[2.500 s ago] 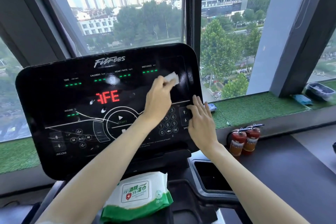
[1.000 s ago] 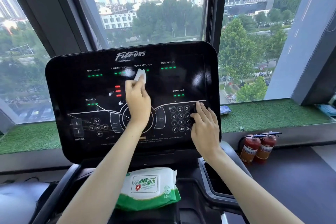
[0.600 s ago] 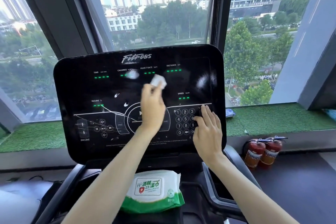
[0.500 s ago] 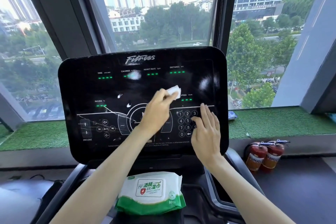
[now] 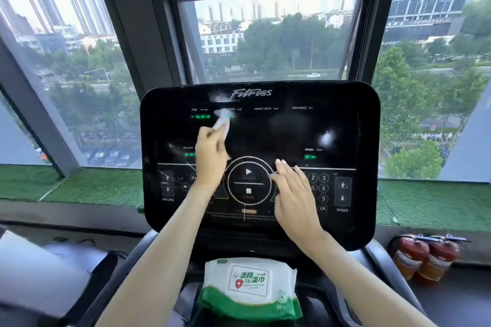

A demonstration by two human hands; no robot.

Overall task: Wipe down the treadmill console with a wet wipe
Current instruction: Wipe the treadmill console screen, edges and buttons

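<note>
Wet wipe (image 5: pixel 221 121), soft and limp, pinched by left hand (image 5: pixel 210 156) near treadmill console (image 5: pixel 345 119) top-left corner; right hand (image 5: pixel 293 194) splayed open, bracing.

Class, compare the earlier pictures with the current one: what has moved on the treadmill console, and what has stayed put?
The left hand, pinching the white wet wipe, has swept from the black console's right side to its upper left, by the calories readout. The right hand slid left from the keypad's right edge towards the round start button. The green-and-white wipe pack stays below the console.
</note>
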